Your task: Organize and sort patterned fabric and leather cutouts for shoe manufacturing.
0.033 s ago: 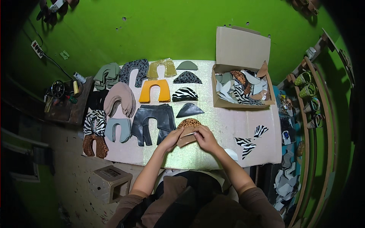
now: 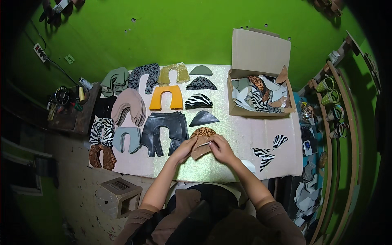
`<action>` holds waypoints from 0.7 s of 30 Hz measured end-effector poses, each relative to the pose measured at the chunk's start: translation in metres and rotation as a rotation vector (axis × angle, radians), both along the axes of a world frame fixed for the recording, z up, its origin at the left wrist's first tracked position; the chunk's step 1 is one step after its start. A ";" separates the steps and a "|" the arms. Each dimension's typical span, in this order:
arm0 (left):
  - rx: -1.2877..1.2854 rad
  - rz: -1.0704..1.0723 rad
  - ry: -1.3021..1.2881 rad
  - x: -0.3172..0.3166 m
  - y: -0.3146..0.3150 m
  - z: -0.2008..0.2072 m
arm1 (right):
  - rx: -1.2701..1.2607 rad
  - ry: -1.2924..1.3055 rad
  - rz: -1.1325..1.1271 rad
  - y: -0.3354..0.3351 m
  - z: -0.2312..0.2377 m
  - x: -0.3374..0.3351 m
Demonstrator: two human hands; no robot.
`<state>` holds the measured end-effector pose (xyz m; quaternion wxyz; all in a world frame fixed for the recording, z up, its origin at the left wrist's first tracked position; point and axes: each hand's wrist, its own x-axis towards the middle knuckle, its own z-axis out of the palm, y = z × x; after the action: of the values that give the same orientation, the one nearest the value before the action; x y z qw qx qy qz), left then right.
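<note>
Near the front middle of the table, my left hand [image 2: 185, 150] is closed on the left edge of a brown ribbed piece of material [image 2: 201, 152]. My right hand [image 2: 221, 150] pinches at its right side, where a slim whitish strip or stick [image 2: 203, 144] shows by the fingertips; I cannot tell which. Just beyond my hands lies a half-round orange-and-black patterned piece [image 2: 203, 131]. Farther up the same column are a black half-round piece [image 2: 204, 118], zebra-striped ones [image 2: 199, 101], a dark patterned one [image 2: 201, 83] and a green one [image 2: 201, 70].
Stacks of arch-shaped cut pieces, among them black [image 2: 152, 130], orange [image 2: 157, 98] and pink [image 2: 124, 108], cover the table's left side. An open cardboard box [image 2: 261, 112] of scraps stands at the back right. Zebra scraps [image 2: 263, 154] lie to my right. A wooden stool [image 2: 118, 190] is at lower left.
The brown ribbed piece has tilted slightly between my fingers. Both hands keep nearly the same place.
</note>
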<state>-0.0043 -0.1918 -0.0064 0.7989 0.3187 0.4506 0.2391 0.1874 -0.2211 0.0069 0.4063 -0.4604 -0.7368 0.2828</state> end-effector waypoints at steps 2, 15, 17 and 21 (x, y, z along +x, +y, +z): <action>0.010 0.017 0.060 -0.002 0.000 -0.002 | -0.057 0.057 -0.018 0.000 0.003 0.000; 0.160 -0.181 0.008 0.003 -0.012 -0.012 | -0.147 -0.119 -0.010 0.000 -0.002 0.001; 0.168 -0.182 0.036 0.000 -0.016 -0.015 | -0.371 -0.094 0.085 0.000 -0.008 0.010; 0.661 -0.468 0.758 0.003 -0.027 0.017 | -0.470 -0.080 0.030 -0.007 -0.027 0.016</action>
<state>-0.0012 -0.2187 0.0105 0.4703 0.7076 0.5247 0.0526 0.2036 -0.2281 -0.0199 0.2542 -0.5421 -0.6731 0.4342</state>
